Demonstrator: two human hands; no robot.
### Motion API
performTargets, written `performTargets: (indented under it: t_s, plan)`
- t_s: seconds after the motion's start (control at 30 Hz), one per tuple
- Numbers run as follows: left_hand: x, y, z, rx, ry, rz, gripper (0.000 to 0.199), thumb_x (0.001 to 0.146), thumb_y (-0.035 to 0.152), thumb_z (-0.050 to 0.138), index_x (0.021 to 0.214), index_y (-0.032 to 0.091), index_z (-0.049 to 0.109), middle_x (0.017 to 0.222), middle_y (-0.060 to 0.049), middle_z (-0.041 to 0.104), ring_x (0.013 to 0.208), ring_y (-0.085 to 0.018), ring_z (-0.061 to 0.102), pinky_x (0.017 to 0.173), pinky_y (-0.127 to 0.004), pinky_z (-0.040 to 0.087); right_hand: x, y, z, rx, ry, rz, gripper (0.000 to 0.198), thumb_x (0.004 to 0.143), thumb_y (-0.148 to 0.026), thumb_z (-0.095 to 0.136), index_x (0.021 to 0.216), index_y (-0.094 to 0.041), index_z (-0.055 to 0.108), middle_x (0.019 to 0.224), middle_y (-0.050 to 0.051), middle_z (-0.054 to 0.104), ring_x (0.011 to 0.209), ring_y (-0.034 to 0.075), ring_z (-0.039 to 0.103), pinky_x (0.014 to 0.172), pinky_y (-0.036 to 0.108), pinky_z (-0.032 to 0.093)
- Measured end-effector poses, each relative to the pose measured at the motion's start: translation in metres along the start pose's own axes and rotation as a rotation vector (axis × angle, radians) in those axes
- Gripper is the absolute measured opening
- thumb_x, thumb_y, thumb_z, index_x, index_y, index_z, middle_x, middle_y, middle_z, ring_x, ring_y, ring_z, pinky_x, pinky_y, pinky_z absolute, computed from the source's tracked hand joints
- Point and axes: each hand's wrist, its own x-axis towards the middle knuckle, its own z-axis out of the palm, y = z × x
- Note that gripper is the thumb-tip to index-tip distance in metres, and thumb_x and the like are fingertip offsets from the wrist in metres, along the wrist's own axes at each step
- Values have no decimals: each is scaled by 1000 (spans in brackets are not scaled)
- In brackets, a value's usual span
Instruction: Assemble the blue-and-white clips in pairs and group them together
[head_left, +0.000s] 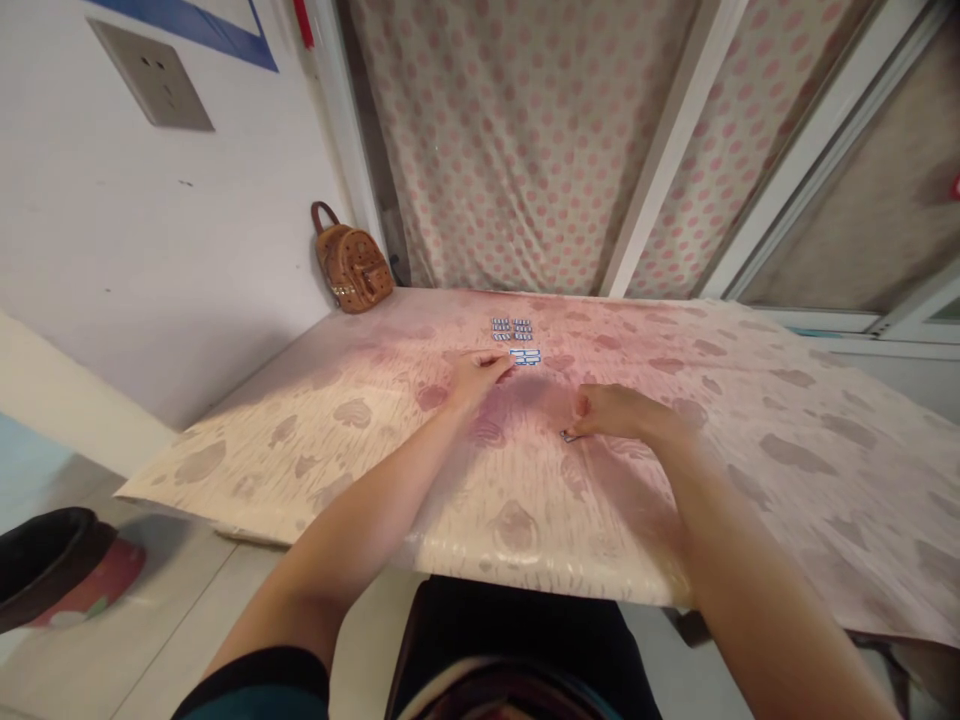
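My left hand [480, 375] is over the middle of the table, its fingers pinched on the near-left edge of a flat blue-and-white striped piece [526, 356]. My right hand [615, 410] is to the right and nearer to me. Its fingers are closed, and a small dark-and-white piece [568, 436] shows at their tips. Too little of that piece is visible to name it. Beyond my left hand, several small blue-and-white striped pieces [512, 328] lie on the table in two columns.
A patterned plastic cloth covers the table [517, 525]. A small brown backpack [352, 265] leans on the wall at the far left corner. Behind the table hangs a dotted curtain [510, 130]. A dark-and-red container [67, 565] stands on the floor at left.
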Motion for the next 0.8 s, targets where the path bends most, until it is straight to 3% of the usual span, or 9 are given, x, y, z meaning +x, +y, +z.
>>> performTargets:
  t_s: [0.2,0.33,0.47,0.6,0.7,0.8]
  plan:
    - [-1,-1,1,3,15,14,18,73,30,78,80,13,78,76,-7,73,67,-11,62,67,-25,47,0,-10,11,27,-18,19,27,55,-25,84,66,-25,59,58,-2,61,47,16,53,43,27,30]
    - [-1,-1,1,38,18,40,20,73,33,77,78,14,78,72,-6,72,65,-12,61,65,-26,46,3,-16,9,165,-11,-45,14,66,-14,70,63,-24,60,61,-1,64,56,17,59,51,27,39]
    - [-1,0,3,67,1,50,20,74,34,77,75,14,77,69,-5,71,62,-13,60,64,-25,45,9,-27,3,499,189,-78,5,79,-22,59,75,-23,62,70,1,69,61,17,63,60,30,49]
    - [-3,1,9,64,-38,75,16,75,30,75,74,14,76,68,-4,71,61,-12,59,63,-25,44,14,-40,5,754,377,-67,7,82,-28,59,83,-22,62,73,3,72,67,18,68,69,35,55]
    - [-6,3,13,69,-61,97,15,77,30,74,76,15,77,70,-5,71,63,-13,60,64,-25,44,15,-46,14,790,473,-37,12,83,-34,59,81,-22,57,69,3,69,64,19,67,67,34,54]
    - [-10,4,15,87,-82,116,18,77,33,75,78,16,78,73,-5,72,67,-14,62,67,-26,46,15,-50,21,673,586,19,22,82,-42,60,75,-24,51,62,0,63,56,17,58,57,31,45]
